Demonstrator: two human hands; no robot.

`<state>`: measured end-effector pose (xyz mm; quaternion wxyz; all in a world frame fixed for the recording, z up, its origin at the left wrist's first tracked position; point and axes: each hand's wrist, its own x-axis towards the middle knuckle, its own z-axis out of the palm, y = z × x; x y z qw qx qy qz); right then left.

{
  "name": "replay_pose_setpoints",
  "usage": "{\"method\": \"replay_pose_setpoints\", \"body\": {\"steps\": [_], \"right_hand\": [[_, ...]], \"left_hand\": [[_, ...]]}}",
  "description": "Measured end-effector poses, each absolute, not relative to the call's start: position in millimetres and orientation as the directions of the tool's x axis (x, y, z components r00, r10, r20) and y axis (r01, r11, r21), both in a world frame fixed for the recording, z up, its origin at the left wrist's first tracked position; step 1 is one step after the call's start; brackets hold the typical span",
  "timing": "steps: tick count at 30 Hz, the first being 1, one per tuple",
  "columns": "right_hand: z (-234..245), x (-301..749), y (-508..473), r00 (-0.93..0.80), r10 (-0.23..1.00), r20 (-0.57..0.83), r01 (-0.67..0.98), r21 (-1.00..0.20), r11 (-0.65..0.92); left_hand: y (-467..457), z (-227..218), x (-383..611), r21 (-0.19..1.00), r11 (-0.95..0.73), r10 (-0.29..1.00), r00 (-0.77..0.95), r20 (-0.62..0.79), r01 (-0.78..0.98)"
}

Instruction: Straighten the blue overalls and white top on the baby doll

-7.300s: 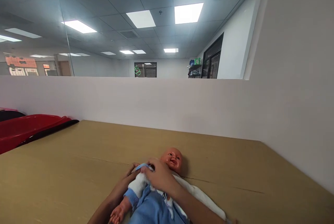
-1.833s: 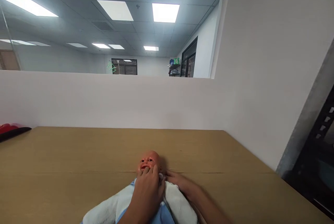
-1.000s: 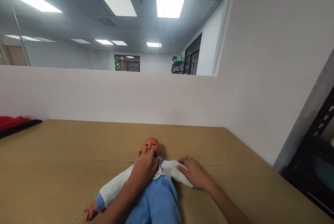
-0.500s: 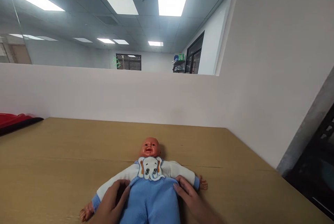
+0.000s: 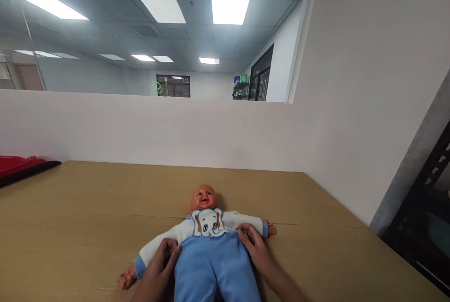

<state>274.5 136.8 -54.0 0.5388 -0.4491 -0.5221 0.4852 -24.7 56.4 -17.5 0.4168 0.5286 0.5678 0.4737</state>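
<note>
A baby doll lies on its back on the table, arms spread wide. It wears a white top with an elephant face on the chest and blue trousers. At the waistband's left side, my left hand is closed, with thumb and fingertips on the edge of the trousers. My right hand pinches the waistband at the opposite side, just below the doll's sleeve. The lower legs run out of view at the bottom.
The wooden table meets a low white wall at the back, with a window opening above it. Something red with a black edge sits at the far left. A dark object stands beyond the table at right.
The doll's body has turned slightly and its trousers have shifted right and upward. Both my hands have moved along with the waistband, a little up and to the right.
</note>
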Motion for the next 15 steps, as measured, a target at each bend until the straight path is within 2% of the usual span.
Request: {"method": "replay_pose_setpoints", "body": {"steps": [3, 5, 7, 9, 12, 15], "right_hand": [[-50, 291, 128, -0.171, 0.966, 0.196, 0.115, -0.969, 0.217], [-47, 302, 121, -0.305, 0.925, 0.226, 0.286, -0.905, 0.315], [-45, 308, 116, -0.400, 0.887, 0.231, 0.420, -0.814, 0.401], [-45, 307, 114, -0.430, 0.872, 0.232, 0.458, -0.777, 0.433], [-48, 292, 113, -0.363, 0.904, 0.228, 0.369, -0.855, 0.364], [-51, 276, 107, -0.170, 0.979, 0.117, 0.079, -0.988, 0.131]], "left_hand": [[55, -21, -32, 0.903, -0.105, 0.992, -0.020, 0.124, 0.417], [53, -26, -42, 0.851, -0.152, 0.987, 0.037, 0.155, 0.502], [50, -30, -49, 0.824, -0.176, 0.983, 0.054, 0.175, 0.539], [46, -33, -50, 0.848, -0.161, 0.986, 0.043, 0.161, 0.504], [41, -33, -38, 0.949, -0.081, 0.996, 0.003, 0.084, 0.306], [39, -31, -19, 0.996, 0.004, 1.000, -0.014, -0.002, 0.085]]}}
